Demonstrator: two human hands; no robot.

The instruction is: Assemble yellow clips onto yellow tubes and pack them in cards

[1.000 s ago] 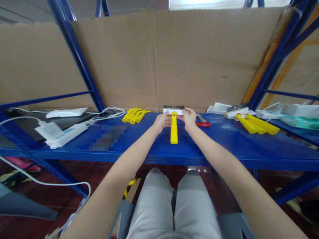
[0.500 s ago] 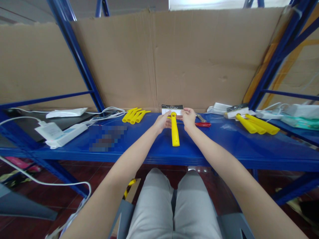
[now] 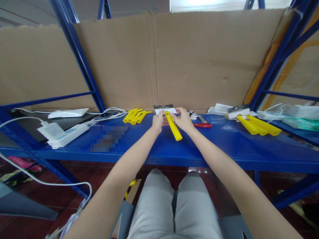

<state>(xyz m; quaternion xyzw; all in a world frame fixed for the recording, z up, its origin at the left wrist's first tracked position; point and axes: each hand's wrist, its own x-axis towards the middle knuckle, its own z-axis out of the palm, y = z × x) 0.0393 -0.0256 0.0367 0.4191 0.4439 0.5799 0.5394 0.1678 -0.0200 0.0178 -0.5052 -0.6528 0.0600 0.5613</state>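
Above the blue shelf top, both hands hold a yellow-handled tool with a flat head; its kind is not clear. Its tapered yellow handle (image 3: 175,129) points toward me and slants down to the right. A black-and-white card (image 3: 164,108) covers or lies at the head end. My left hand (image 3: 158,122) is closed on the head's left side, beside the handle's narrow end. My right hand (image 3: 183,119) is closed at the right side, thumb near the handle's top; its fingertips are partly hidden. A red-handled tool (image 3: 203,125) lies just right of my right hand.
Several loose yellow handles (image 3: 136,116) lie back left. At the right, yellow-handled pieces (image 3: 258,126) with black-and-white cards (image 3: 238,110) lie in a pile. A white power strip (image 3: 67,136) with cables sits left. Cardboard (image 3: 199,59) walls the back; blue posts (image 3: 82,63) frame the sides.
The tool has turned: its card end moved left and tilted, while the handle's wide end swung right. Both hands shifted slightly left with it, uncovering a black-and-white striped item behind my right hand.
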